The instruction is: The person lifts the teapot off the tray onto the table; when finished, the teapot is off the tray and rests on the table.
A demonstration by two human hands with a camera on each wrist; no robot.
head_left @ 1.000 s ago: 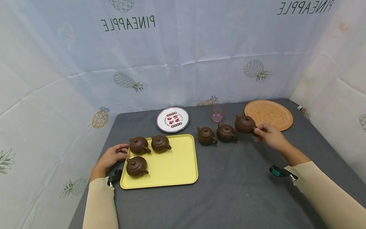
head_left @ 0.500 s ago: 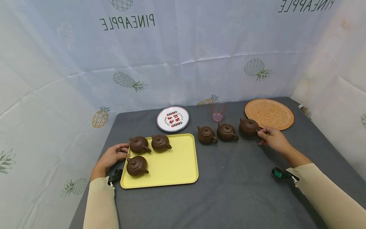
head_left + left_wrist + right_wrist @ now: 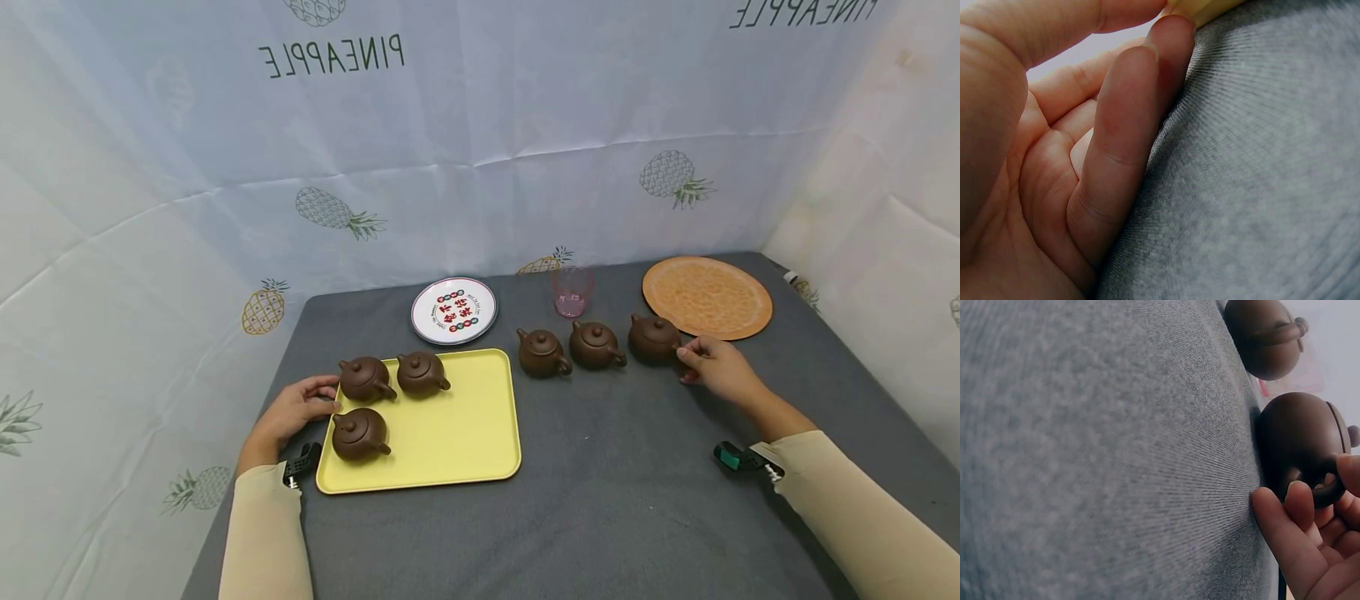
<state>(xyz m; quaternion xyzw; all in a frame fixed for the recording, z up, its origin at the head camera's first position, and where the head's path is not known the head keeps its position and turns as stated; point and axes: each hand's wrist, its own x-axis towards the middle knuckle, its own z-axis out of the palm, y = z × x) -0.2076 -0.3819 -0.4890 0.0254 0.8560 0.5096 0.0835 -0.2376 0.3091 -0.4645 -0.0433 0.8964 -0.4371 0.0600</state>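
On the right, my right hand (image 3: 722, 367) pinches the handle of a dark brown teapot (image 3: 652, 339). In the right wrist view thumb and fingers close around that handle (image 3: 1329, 494), and the teapot's base meets the grey cloth. Two similar teapots, one (image 3: 595, 346) beside it and another (image 3: 541, 354) farther left, make a row with it. My left hand (image 3: 292, 411) holds the left rim of a yellow tray (image 3: 450, 442), thumb and fingertips at the edge. Three more brown teapots stand on the tray, at its back left (image 3: 363, 380), back middle (image 3: 421, 375) and left front (image 3: 358, 435).
Behind the tray lies a white plate (image 3: 423, 321) with red characters. A pinkish clear cup (image 3: 573, 292) stands behind the teapot row. An orange-brown round mat (image 3: 708, 296) lies at the back right. White pineapple-print fabric (image 3: 472, 217) borders the grey table.
My right hand has moved the held teapot slightly right and down onto the cloth at the right end of the row. The left hand and tray have stayed put.
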